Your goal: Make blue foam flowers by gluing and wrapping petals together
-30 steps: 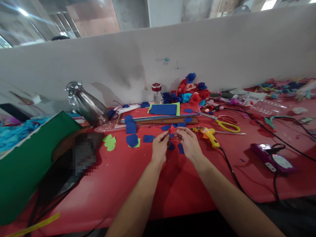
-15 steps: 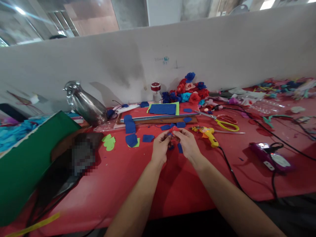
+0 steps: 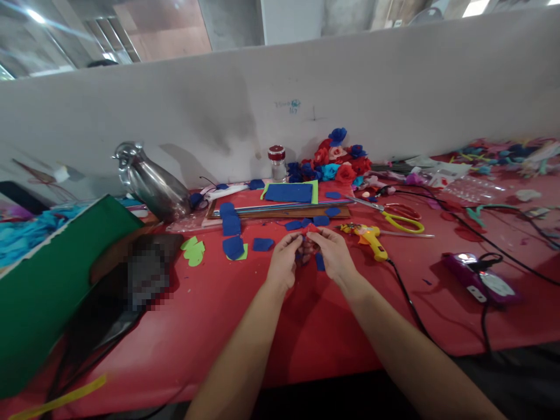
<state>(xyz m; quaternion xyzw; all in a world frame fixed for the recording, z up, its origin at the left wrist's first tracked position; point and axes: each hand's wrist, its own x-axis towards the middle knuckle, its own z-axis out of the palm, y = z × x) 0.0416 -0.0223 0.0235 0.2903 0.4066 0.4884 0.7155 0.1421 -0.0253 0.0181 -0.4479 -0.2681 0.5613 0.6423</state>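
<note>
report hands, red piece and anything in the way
Left hand, right hand: both pinching red piece. Blue pieces close by. Glue gun just right of right hand.

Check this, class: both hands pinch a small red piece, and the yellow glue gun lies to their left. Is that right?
Wrong side: the head view shows the yellow glue gun lying to the right of the left hand and right hand, which pinch a small red piece.

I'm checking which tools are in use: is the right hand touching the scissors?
Apart. The head view shows red tabletop between the right hand and the scissors.
</note>
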